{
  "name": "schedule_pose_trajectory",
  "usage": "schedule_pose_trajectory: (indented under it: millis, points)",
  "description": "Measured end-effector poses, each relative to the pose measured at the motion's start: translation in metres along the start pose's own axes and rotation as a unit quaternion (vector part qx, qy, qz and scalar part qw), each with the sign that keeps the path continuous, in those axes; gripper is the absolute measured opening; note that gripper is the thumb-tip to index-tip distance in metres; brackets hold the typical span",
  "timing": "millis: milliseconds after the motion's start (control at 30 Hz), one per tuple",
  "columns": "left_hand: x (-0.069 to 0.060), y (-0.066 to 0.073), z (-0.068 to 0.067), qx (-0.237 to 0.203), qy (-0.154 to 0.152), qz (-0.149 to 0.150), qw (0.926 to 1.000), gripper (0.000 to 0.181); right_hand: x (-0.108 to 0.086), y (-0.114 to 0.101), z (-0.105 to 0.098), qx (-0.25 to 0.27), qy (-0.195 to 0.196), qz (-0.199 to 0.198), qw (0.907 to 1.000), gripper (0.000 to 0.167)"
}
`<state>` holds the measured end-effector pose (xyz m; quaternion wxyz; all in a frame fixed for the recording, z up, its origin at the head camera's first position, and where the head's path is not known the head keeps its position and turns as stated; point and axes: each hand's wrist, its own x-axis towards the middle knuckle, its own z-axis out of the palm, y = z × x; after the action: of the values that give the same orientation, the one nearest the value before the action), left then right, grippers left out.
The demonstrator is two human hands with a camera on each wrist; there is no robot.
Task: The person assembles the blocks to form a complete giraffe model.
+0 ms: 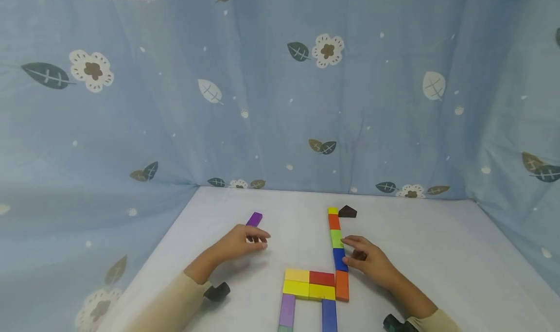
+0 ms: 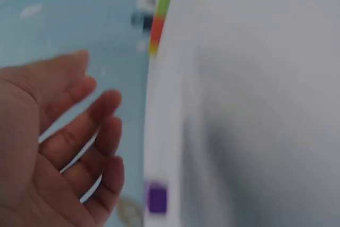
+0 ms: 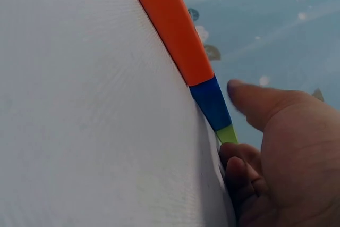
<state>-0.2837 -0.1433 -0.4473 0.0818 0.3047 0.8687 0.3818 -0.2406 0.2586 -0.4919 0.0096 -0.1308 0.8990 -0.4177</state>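
My right hand (image 1: 369, 261) is at a column of wooden blocks, its fingertips beside a light green block (image 1: 336, 238) and its thumb by a blue block (image 1: 340, 259). In the right wrist view, the fingers curve at the green block's edge and the thumb (image 3: 247, 99) stands apart from the blue one. An orange block (image 1: 342, 286) forms the column's near end; an orange-red block (image 1: 334, 221) and a yellow block (image 1: 333, 210) continue its far end. With fingers loosely bent and nothing held, my left hand (image 1: 238, 242) hovers near a purple block (image 1: 254, 219).
Left of the orange block lie a pale yellow block (image 1: 297, 275), a red block (image 1: 321, 278) and two yellow ones. A lilac block (image 1: 287, 310) and another blue block (image 1: 329, 315) extend toward me. A dark brown angular block (image 1: 348, 212) is beside the column's far end. Patterned blue cloth (image 1: 271, 103) hangs behind.
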Motion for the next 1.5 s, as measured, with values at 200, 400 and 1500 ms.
schedule_pose_trajectory:
  millis: [200, 400, 1500]
  points:
    - [0.011, -0.026, -0.030, 0.068, 0.073, -0.048, 0.9939, 0.029, 0.001, -0.002, 0.002, -0.023, -0.004, 0.007, 0.9997, 0.043]
    - [0.020, -0.041, -0.043, 0.077, 0.096, -0.104, 0.9870, 0.036, 0.000, -0.007, 0.000, -0.034, -0.009, 0.017, 0.9992, 0.037]
    - [0.026, -0.041, -0.030, 0.062, -0.060, -0.141, 0.9862, 0.052, -0.002, -0.005, -0.003, -0.046, -0.021, 0.025, 0.9984, 0.038]
